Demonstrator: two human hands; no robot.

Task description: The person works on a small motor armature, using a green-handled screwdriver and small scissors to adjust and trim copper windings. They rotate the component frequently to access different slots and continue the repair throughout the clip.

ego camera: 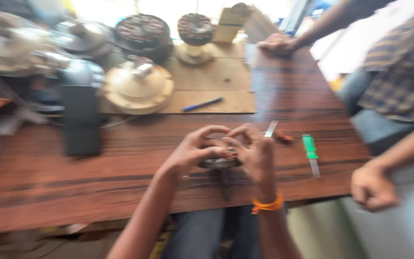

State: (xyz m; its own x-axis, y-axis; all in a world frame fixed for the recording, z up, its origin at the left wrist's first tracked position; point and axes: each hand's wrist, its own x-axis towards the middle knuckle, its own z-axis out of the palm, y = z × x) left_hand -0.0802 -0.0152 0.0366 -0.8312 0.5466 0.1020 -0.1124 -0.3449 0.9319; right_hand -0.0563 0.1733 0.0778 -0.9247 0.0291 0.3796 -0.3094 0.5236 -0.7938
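Note:
The picture is motion-blurred. My left hand (192,151) and my right hand (252,151) meet over a small round grey metal part (218,163) lying on the reddish wooden table (73,182) near its front edge. Fingers of both hands curl around the top of the part and grip it. An orange band (267,205) circles my right wrist. What sits between my fingertips is too blurred to make out.
A green-handled tool (311,152), a slim metal piece (270,128) and a small brown bit (283,137) lie right of my hands. A blue pen (202,104) rests on a board. Round motor parts (138,86) and a dark block (80,120) stand behind. Another person's hands (372,187) are at right.

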